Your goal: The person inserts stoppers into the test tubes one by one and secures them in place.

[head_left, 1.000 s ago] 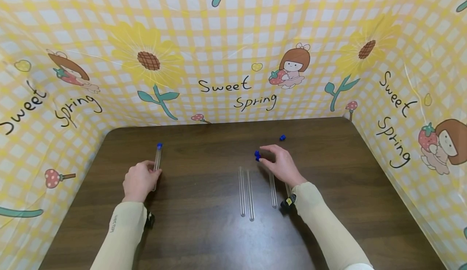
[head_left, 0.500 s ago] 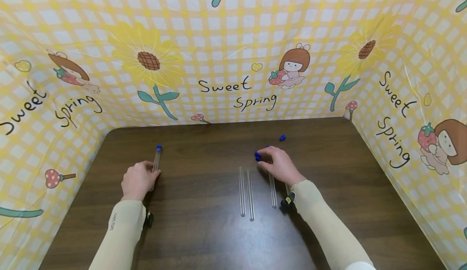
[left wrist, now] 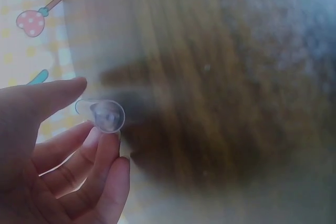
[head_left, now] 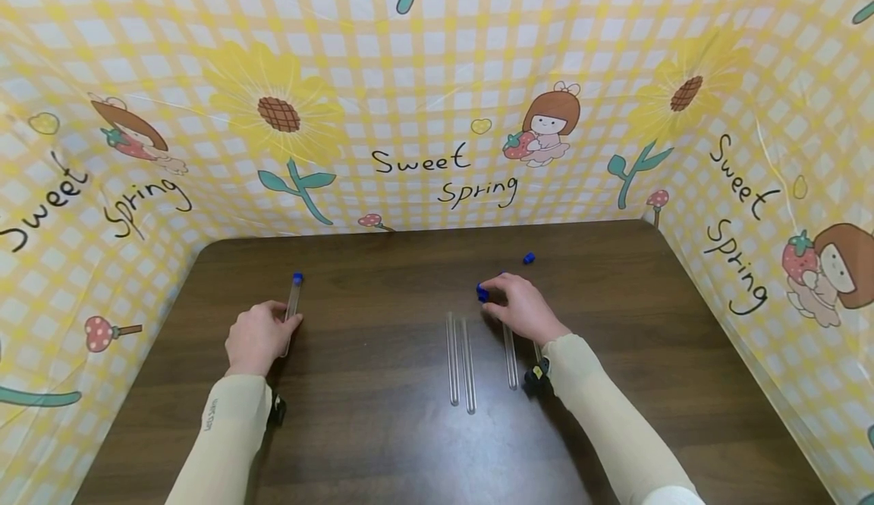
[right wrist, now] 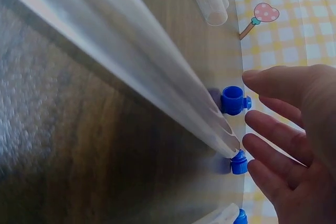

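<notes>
My left hand [head_left: 258, 340] grips a clear test tube [head_left: 293, 302] topped with a blue cap [head_left: 297, 277], standing nearly upright over the left of the table. From the left wrist view the rounded tube end [left wrist: 108, 116] shows between thumb and fingers. At the right, my other hand [head_left: 522, 309] hovers with thumb and fingers apart around loose blue caps [head_left: 482, 293]. In the right wrist view one upturned cap [right wrist: 232, 99] lies just beyond the thumb tip, and a second cap [right wrist: 239, 162] lies below it, by open tube ends. Part of a tube [head_left: 510, 359] is hidden beneath that hand.
Two clear test tubes [head_left: 460, 365] lie side by side left of the right hand. A separate blue cap [head_left: 529, 258] lies toward the back of the brown table [head_left: 382, 429]. Yellow checked cloth [head_left: 410, 95] walls the table at back and sides.
The left hand and its capped test tube have shifted slightly left and lower. The right hand has barely moved, and the caps by its fingers stay in place.
</notes>
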Motion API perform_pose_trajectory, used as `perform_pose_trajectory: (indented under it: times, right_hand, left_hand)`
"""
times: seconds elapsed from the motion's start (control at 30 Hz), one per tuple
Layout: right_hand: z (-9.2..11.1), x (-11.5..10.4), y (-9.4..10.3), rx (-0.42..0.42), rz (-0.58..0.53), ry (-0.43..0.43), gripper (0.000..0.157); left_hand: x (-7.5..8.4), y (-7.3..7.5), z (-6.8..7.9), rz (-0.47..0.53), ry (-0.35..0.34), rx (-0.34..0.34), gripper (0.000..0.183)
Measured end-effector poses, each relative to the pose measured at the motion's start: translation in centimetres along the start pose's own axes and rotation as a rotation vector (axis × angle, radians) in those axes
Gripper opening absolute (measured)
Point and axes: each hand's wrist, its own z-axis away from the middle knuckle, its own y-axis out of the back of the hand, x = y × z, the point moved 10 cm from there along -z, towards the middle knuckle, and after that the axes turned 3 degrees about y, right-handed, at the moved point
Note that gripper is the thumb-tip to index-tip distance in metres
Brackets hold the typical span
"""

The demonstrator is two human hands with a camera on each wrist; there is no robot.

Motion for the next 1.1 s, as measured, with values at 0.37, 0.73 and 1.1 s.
perform_pose_trajectory:
  times: [0.37,0.73,1.1]
  right_hand:
    - [-0.3,-0.5,0.1,0.02,0.048,0.063,0.036]
    - [-0.5,-0.5,-0.2,-0.009,0.083,0.053,0.03]
    - [-0.6,-0.6,-0.3,-0.015,0.096,0.047,0.029]
  left_hand:
    - [1.4,1.8,0.4,-0.002,-0.055,0.105,0.054]
    - [4.9,2.2,1.6,0.016,-0.155,0.174,0.051]
    - [7.5,1.3,2.6,0.035,-0.225,0.191,0.048]
